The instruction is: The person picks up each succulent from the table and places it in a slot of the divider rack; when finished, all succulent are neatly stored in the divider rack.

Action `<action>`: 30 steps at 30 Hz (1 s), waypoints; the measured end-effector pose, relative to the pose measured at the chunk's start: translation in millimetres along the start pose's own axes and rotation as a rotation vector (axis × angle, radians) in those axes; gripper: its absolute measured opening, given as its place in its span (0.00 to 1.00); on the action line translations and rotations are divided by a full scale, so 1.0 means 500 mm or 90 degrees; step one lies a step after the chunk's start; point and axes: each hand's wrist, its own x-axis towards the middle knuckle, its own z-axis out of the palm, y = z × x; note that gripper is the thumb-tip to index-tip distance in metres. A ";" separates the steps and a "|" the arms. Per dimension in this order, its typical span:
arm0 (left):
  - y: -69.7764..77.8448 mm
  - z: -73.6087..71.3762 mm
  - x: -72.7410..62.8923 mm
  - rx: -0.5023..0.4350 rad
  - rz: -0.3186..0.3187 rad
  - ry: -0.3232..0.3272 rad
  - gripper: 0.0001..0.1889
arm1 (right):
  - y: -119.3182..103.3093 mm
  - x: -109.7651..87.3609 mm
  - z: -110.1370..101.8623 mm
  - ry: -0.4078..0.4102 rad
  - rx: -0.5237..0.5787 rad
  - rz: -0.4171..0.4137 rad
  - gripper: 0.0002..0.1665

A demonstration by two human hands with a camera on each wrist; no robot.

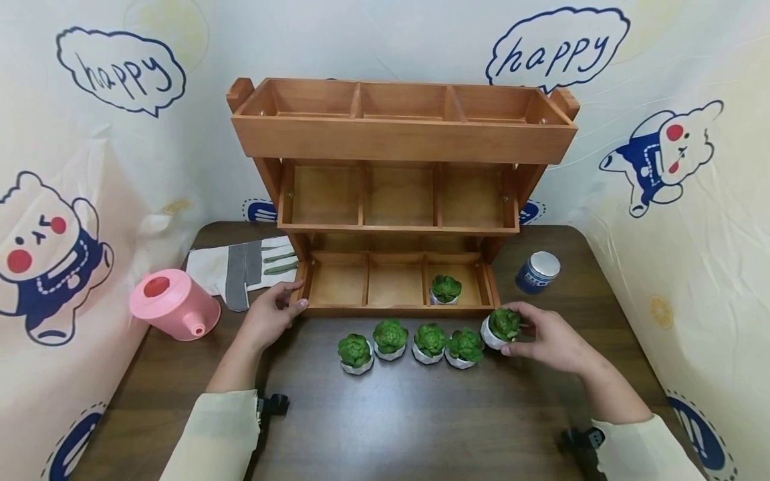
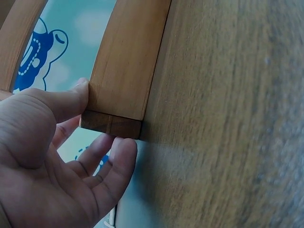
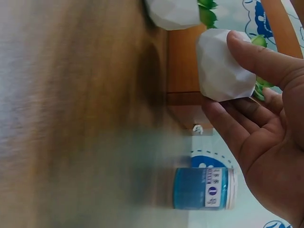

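Note:
My right hand point(image 1: 550, 337) pinches a small potted succulent point(image 1: 504, 324), thumb on one side and fingers on the other. In the right wrist view its white faceted pot point(image 3: 222, 66) shows lifted off the table and tilted. My left hand point(image 1: 271, 314) grips the lower left front corner of a three-tier wooden shelf point(image 1: 403, 142); the left wrist view shows the thumb on the front board point(image 2: 126, 66) and fingers at its end. Several similar succulents point(image 1: 430, 341) stand in a row before the shelf. Another succulent point(image 1: 446, 288) sits in the bottom tier's right compartment.
Left of the shelf stand a pink watering can point(image 1: 176, 304) and a pair of white and grey gloves point(image 1: 240, 264). A blue jar with a white lid point(image 1: 537, 272) is on the right. A printed cloth backdrop point(image 1: 385, 40) surrounds the brown table point(image 1: 373, 427).

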 end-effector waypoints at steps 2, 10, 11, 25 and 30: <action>0.001 0.000 -0.001 0.000 -0.002 0.000 0.26 | -0.005 0.007 -0.004 -0.002 0.005 -0.007 0.39; 0.001 0.000 -0.001 0.009 -0.005 -0.001 0.26 | -0.023 0.035 -0.017 -0.003 0.024 -0.040 0.39; 0.002 0.001 -0.001 0.008 -0.007 -0.002 0.26 | -0.026 0.039 -0.018 -0.004 0.024 -0.044 0.39; 0.001 -0.002 0.002 0.019 -0.013 -0.009 0.28 | -0.078 0.106 -0.021 -0.042 0.043 -0.068 0.39; 0.000 -0.002 0.000 0.015 -0.011 -0.008 0.27 | -0.091 0.133 -0.013 -0.054 0.035 -0.083 0.39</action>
